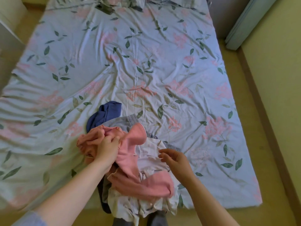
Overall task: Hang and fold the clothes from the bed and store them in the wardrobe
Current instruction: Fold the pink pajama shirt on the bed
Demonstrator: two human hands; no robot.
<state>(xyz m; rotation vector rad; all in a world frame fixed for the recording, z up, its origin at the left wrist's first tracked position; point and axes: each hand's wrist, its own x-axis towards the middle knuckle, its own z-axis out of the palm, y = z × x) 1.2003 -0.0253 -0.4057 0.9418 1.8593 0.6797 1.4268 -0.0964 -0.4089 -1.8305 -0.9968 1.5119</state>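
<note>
Fingers (114,141) of the left hand (106,150) are curled tight into a bunched fold of the soft pink fleece garment (134,139), gripping it; the fingertips are buried in cloth and not visible. On the right hand (177,162) the fingers (165,151) are loosely curled, thumb and forefinger close together at the edge of the crumpled thin white garment (146,154). Pinching or only touching, cannot tell; it's blurred. The pink piece sprawls over the top of a clothes pile at the near edge of the bed, one part up by the left hand, another lobe lower beside the right forearm; what kind of garment it is stays unclear. The white one lies under it and hangs over the bed edge. Behind the pile are a dark blue garment (104,115) and a grey-lilac garment (121,122) with a ribbed band, both mostly covered. A dark grey cloth (104,203) droops off the edge, partly hidden. All of it lies on a wrinkled pale blue bed sheet (146,62) printed with pink flowers and green leaves. Cut off at top: pillows (162,2). Cut off at left: white furniture (9,30). Beige floor (268,111) at right.
</note>
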